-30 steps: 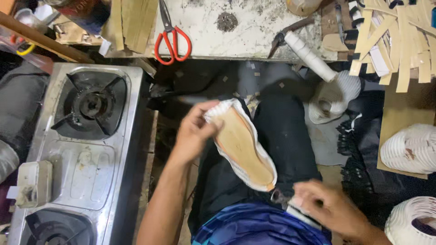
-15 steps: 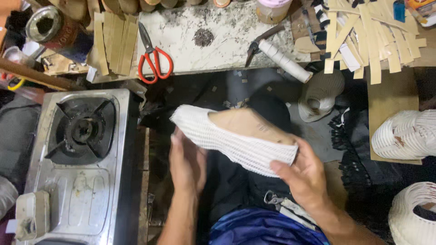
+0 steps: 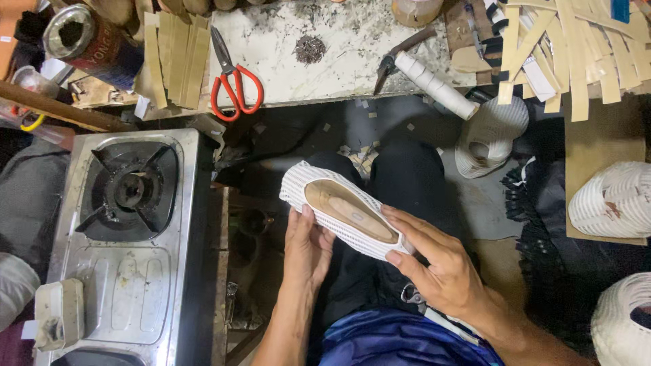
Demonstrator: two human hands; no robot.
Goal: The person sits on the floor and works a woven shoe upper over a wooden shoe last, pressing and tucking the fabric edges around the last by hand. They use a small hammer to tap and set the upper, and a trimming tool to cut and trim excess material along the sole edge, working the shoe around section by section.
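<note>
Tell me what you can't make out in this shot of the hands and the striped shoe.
Head view only:
- Underside of the striped shoe: faces away, covered by the left hand and right hand.
- Metal tool on the lap: hidden under the right hand.
- Lower burner of the gas stove: cut off by the bottom edge.

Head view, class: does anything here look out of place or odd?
Yes: a gas stove stands beside the shoemaking bench, while both hands hold a striped shoe upper. Paper scraps litter the dark floor.

You hold a shoe upper (image 3: 342, 211), white with fine grey stripes, tan inside. Above it, scissors (image 3: 232, 85) with red handles on a speckled white slab (image 3: 325, 61); left of it, a silver stove (image 3: 125, 237).
</note>
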